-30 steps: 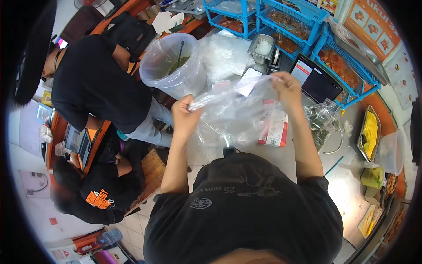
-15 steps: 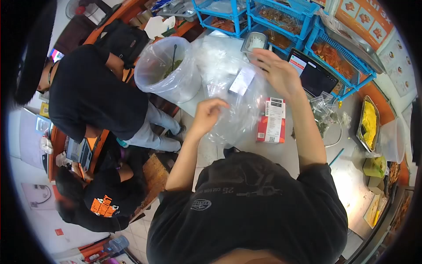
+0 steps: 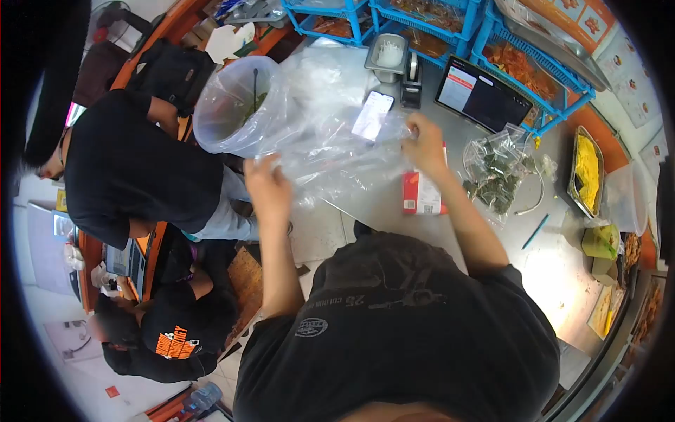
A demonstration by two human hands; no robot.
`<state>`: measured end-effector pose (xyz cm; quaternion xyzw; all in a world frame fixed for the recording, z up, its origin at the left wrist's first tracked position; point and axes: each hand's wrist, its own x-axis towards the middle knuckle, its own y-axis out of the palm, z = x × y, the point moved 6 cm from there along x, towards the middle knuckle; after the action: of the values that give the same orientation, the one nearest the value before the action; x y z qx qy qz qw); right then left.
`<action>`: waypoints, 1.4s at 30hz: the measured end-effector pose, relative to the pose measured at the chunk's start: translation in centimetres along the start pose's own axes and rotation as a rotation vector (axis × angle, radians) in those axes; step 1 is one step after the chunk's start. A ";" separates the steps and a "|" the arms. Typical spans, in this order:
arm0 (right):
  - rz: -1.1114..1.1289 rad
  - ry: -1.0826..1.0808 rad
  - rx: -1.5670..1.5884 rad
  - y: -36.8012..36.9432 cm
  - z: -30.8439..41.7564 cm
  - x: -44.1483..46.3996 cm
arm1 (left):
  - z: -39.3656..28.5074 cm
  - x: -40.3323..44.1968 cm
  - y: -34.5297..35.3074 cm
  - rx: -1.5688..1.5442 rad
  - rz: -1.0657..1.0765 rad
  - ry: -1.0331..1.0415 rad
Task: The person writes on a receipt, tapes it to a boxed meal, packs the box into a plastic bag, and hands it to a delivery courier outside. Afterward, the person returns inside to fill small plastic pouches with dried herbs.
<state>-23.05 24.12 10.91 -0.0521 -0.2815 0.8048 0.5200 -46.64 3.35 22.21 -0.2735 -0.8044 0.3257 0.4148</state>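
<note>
A large clear plastic bag [image 3: 330, 165] stretches sideways above the metal table, held between my two hands. My left hand [image 3: 269, 188] is closed on its left edge, near the tub. At its right end, my right hand [image 3: 425, 146] pinches the plastic beside a red and white box [image 3: 420, 193], which my forearm partly covers. A phone with a lit screen [image 3: 373, 116] lies just behind the bag, whose film seems to overlap its lower part. A stack of clear plastic sheets or bags [image 3: 323, 74] lies farther back.
A bag-lined tub [image 3: 235, 105] stands at left. Behind are a tape dispenser [image 3: 412, 83], a metal container [image 3: 387, 56], a tablet [image 3: 483, 95] and blue racks [image 3: 422, 24]. Bagged greens [image 3: 498, 176] and a yellow-filled tray [image 3: 588, 172] sit right. Two people are at left.
My left hand has moved left, and my right hand has come down from beside the metal container to the bag's right edge. The bag is now pulled wide between them.
</note>
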 end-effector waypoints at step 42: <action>0.698 -0.037 -1.023 5.5 -4.3 -5.0 | 1.4 -5.8 19.5 0.099 0.513 0.349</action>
<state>-23.64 19.84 3.49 -0.3697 -0.6068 0.6914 0.1303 -41.59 11.31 4.09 -0.4986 -0.6089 0.4067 0.4639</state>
